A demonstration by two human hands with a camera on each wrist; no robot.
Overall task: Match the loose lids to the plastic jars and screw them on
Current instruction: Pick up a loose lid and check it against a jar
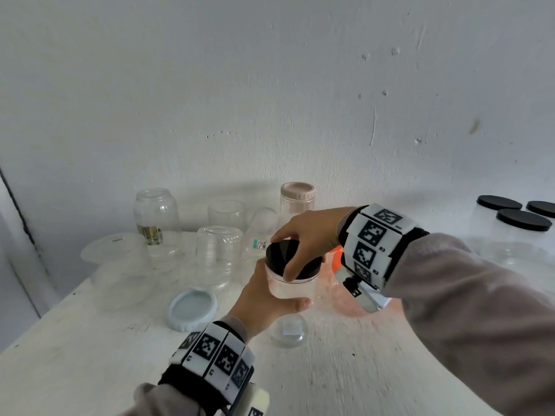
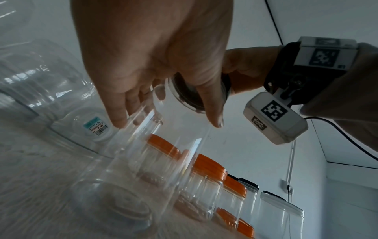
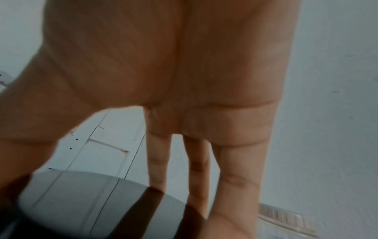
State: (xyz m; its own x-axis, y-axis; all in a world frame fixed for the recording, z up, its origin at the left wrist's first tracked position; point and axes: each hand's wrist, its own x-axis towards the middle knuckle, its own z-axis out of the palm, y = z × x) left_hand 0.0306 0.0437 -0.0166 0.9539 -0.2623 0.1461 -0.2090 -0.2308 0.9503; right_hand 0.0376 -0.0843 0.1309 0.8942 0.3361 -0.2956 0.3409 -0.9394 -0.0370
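My left hand [image 1: 264, 295] wraps round the body of a clear plastic jar [image 1: 292, 288] over the middle of the white table [image 1: 90, 355]. On the jar's mouth sits a black lid [image 1: 282, 255], gripped from above by the thumb and fingers of my right hand [image 1: 300, 247]. In the left wrist view the left hand [image 2: 163, 113] holds the jar [image 2: 143, 161], with the lid [image 2: 190, 95] under the right hand [image 2: 245, 67]. The right wrist view shows the glossy lid [image 3: 92, 202] under my fingers [image 3: 235, 177]. Whether the jar's base touches the table is unclear.
A light blue lid [image 1: 192, 309] lies loose left of my left wrist. Open clear jars [image 1: 157, 217], an upturned jar [image 1: 219, 253] and a pink-lidded jar [image 1: 297, 193] stand at the back. Black-lidded jars [image 1: 522, 223] are at the right, orange-lidded jars [image 2: 208, 166] behind my right wrist.
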